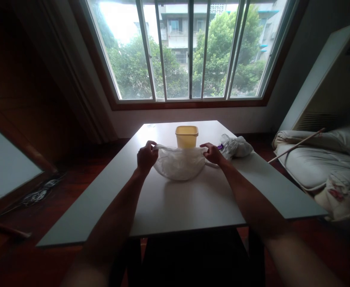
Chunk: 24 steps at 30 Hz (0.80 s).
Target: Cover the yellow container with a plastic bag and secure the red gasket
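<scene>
A thin, whitish see-through plastic bag (179, 165) is stretched between my two hands above the white table. My left hand (147, 157) pinches its upper left edge, fingers closed. At the other end, my right hand (212, 153) grips the upper right edge between thumb and fingers. Just behind the bag stands a yellow plastic tub (187, 137), upright, its lower part hidden by the bag. To the right of my right hand lies a crumpled bundle of pale plastic bags (237, 146), with a small purple thing (220, 147) at its left side.
The white table (189, 211) spreads beneath my arms, its front edge near my body. A wide window (189, 52) is beyond it. On the right are a white padded cushion (306, 159) and a thin stick (297, 145). Cables (40, 195) lie on the floor at left.
</scene>
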Each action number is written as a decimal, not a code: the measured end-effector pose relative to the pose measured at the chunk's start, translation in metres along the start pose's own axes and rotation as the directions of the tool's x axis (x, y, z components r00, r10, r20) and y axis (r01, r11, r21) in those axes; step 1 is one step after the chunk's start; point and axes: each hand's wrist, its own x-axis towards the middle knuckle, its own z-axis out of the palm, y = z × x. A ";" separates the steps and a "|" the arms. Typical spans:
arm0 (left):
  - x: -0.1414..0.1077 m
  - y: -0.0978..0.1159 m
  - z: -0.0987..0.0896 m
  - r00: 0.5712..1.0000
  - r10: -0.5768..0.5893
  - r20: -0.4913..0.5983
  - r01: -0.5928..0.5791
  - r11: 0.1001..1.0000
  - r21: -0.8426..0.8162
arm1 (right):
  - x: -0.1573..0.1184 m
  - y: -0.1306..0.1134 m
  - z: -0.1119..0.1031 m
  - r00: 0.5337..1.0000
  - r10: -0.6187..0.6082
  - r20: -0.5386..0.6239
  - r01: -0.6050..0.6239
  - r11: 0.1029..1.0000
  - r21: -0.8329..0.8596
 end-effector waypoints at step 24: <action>-0.034 0.043 0.014 0.770 0.611 0.184 -0.408 0.693 -0.594 | -0.008 -0.044 0.030 0.922 -0.184 0.341 -0.056 0.808 0.587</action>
